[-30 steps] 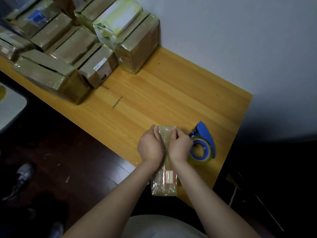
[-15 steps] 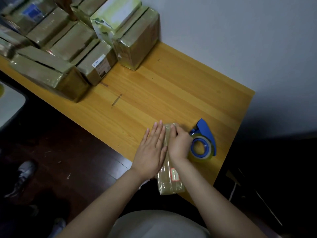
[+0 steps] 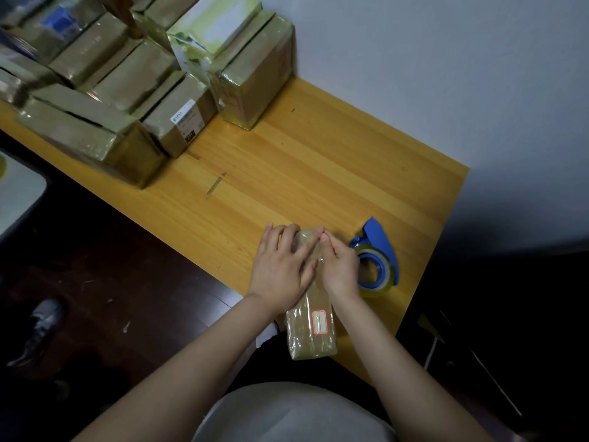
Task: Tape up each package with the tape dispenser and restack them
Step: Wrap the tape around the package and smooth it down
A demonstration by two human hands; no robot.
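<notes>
The left hand point(image 3: 282, 269) lies flat with its fingers straight and spread, palm down on the top of a narrow brown cardboard package wrapped in glossy clear tape point(image 3: 310, 333). The right hand point(image 3: 339, 266) rests beside it with its fingers held together and nearly straight, pressing along the package's right upper edge; its fingertips meet the left forefinger at the far end. Neither hand pinches anything. The package is closed, so its contents are hidden. It carries a white label with a red border point(image 3: 319, 322) and lies lengthwise at the near edge of the yellow wooden table point(image 3: 318, 161), near the right corner, its near end overhanging that edge. Just beside the right hand, toward the table's right edge, stands a blue plastic tape dispenser with a roll of clear tape point(image 3: 381, 247). A cluster of taped brown cardboard boxes point(image 3: 127, 90), all closed, fills the far left of the table.
</notes>
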